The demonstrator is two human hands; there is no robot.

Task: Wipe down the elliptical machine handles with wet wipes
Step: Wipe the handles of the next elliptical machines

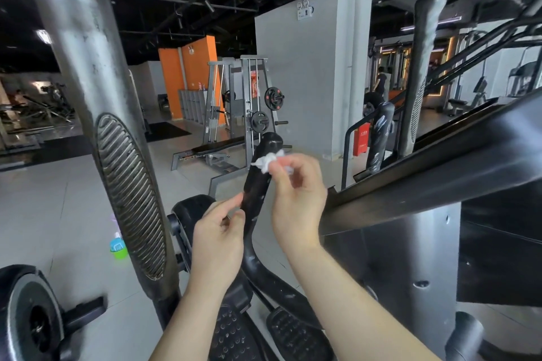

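A black, rounded elliptical handle (258, 184) rises through the middle of the frame, tilted slightly to the right, its domed top just above centre. The right hand (296, 202), right of centre, pinches a crumpled white wet wipe (267, 162) between thumb and fingertips. The wipe sits at the top of that hand, pressed against the right side of the handle a little below the dome.

Lower down, the left hand (218, 234) has its fingers curled, with the forefinger and thumb tips touching the handle's left edge. Whether they actually clamp the handle cannot be told from this view.

A broad grey metal upright with a ribbed oval grip panel (129, 193) fills the left side of the frame. Black studded foot pedals (234, 334) lie at bottom centre between the forearms. A small green and blue plastic container (118, 248) stands on the pale tiled floor at lower left. A grey weight rack carrying black plates (255, 108) stands behind, above centre.
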